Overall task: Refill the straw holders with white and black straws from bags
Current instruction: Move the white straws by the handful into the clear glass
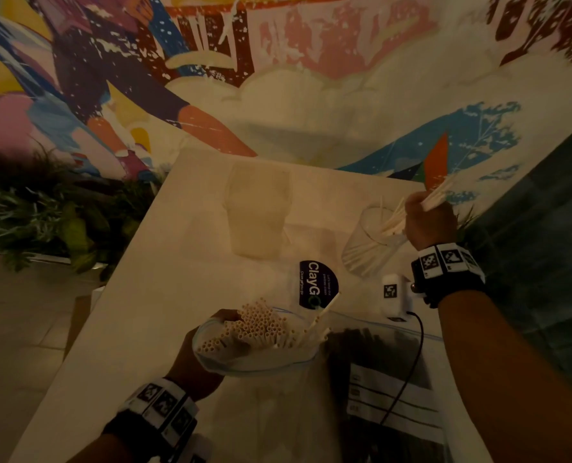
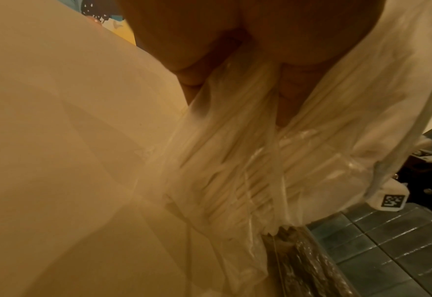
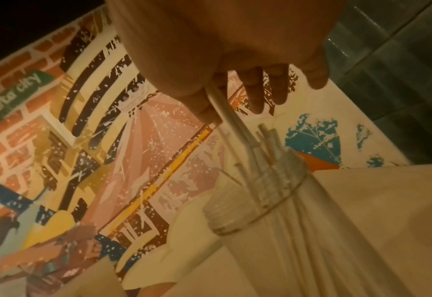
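— While my left hand (image 1: pixel 194 359) grips the open bag of white straws (image 1: pixel 261 329) on the tabletop (image 1: pixel 164 262), how do they handle?

— Light, stiff, slippery. My right hand (image 1: pixel 430 222) pinches a bunch mid-length over the glass holder (image 1: pixel 366 248).

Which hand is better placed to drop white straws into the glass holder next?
Right. The right hand already grips a bunch of white straws at the glass holder. The left hand grips the open bag.
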Motion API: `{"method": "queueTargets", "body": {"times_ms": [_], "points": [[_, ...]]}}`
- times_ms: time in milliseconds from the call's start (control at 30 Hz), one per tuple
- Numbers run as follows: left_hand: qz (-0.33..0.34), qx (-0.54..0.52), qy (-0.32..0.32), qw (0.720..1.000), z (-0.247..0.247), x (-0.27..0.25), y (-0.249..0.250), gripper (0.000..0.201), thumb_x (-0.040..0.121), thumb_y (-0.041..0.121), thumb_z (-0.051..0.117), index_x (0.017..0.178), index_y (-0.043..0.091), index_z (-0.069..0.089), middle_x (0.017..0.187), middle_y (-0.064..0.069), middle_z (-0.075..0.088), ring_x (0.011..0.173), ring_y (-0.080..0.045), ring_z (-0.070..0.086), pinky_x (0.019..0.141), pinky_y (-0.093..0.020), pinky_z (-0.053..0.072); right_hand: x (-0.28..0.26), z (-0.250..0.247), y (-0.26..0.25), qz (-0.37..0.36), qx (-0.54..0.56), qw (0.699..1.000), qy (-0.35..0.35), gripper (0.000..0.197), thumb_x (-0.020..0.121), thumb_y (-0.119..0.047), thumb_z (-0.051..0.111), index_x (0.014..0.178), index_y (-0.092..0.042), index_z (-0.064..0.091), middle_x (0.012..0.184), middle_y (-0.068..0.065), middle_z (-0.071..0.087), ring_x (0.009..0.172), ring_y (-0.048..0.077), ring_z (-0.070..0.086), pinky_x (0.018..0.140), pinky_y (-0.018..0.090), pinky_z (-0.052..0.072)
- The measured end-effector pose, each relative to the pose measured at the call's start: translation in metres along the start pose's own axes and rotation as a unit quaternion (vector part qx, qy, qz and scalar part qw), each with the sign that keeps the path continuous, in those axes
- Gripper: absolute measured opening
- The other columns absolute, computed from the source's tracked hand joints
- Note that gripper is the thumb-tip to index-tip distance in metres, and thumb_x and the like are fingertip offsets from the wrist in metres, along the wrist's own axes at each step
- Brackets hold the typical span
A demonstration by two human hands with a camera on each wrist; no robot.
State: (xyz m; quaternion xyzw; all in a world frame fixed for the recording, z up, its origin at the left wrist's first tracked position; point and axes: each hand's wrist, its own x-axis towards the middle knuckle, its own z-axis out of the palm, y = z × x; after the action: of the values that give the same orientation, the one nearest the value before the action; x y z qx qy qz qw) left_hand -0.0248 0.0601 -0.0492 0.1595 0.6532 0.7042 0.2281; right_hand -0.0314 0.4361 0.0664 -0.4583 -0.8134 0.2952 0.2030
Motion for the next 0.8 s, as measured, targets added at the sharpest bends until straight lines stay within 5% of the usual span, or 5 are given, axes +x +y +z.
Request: {"method": "queueTargets", "body": {"times_ms": [167, 367, 433, 600, 800], "points": [[-0.005, -0.011, 0.001, 1.0, 0.0, -0.002, -0.001, 0.053, 0.047, 0.073, 0.075, 0.089, 0.041, 0.071, 0.103, 0.005, 0.071, 0.101, -0.034, 0.06, 0.096, -0.054, 0.045, 0.021, 0.014, 0.022, 0.033, -0.069, 0.996, -0.05, 0.073, 0.08, -0.065, 0.045, 0.133, -0.015, 0.048, 0.145, 0.016, 0.039, 0.132, 0.036, 0.037, 0.108, 0.057, 0.03], [0.006, 0.002, -0.016, 1.0, 0.003, -0.001, 0.003, 0.04, 0.044, 0.067, 0.076, 0.079, 0.051, 0.069, 0.092, 0.02, 0.071, 0.087, -0.003, 0.065, 0.084, -0.022, 0.052, 0.0, 0.007, 0.015, 0.002, -0.026, 0.999, 0.022, 0.104, 0.081, -0.054, 0.064, 0.151, -0.019, -0.004, 0.159, 0.013, 0.0, 0.146, 0.032, 0.006, 0.116, 0.054, 0.012], [0.016, 0.018, -0.023, 0.999, 0.004, -0.001, 0.005, 0.033, 0.045, 0.063, 0.072, 0.077, 0.058, 0.066, 0.087, 0.03, 0.069, 0.084, 0.008, 0.063, 0.079, -0.011, 0.05, -0.001, 0.009, 0.013, -0.068, 0.009, 0.996, 0.058, 0.097, 0.085, -0.048, 0.062, 0.151, -0.018, -0.003, 0.159, 0.012, 0.001, 0.146, 0.032, 0.008, 0.117, 0.048, 0.014], [0.017, -0.017, -0.017, 1.0, 0.001, -0.002, 0.0, 0.039, 0.04, 0.067, 0.077, 0.076, 0.052, 0.07, 0.088, 0.021, 0.072, 0.085, -0.002, 0.066, 0.082, -0.019, 0.052, 0.005, 0.02, 0.019, -0.131, -0.211, 0.961, -0.125, 0.067, 0.094, -0.054, 0.038, 0.146, -0.013, 0.028, 0.157, 0.013, 0.015, 0.144, 0.033, 0.01, 0.113, 0.054, 0.021], [-0.008, 0.015, -0.007, 1.0, 0.003, -0.002, 0.006, 0.024, 0.052, 0.05, 0.061, 0.075, 0.053, 0.068, 0.084, 0.024, 0.071, 0.081, 0.0, 0.065, 0.079, -0.019, 0.052, -0.027, -0.002, 0.005, -0.217, -0.046, 0.975, -0.022, 0.069, 0.088, -0.051, 0.053, 0.147, -0.024, 0.029, 0.157, 0.009, 0.02, 0.144, 0.03, 0.019, 0.114, 0.047, 0.019]]}}
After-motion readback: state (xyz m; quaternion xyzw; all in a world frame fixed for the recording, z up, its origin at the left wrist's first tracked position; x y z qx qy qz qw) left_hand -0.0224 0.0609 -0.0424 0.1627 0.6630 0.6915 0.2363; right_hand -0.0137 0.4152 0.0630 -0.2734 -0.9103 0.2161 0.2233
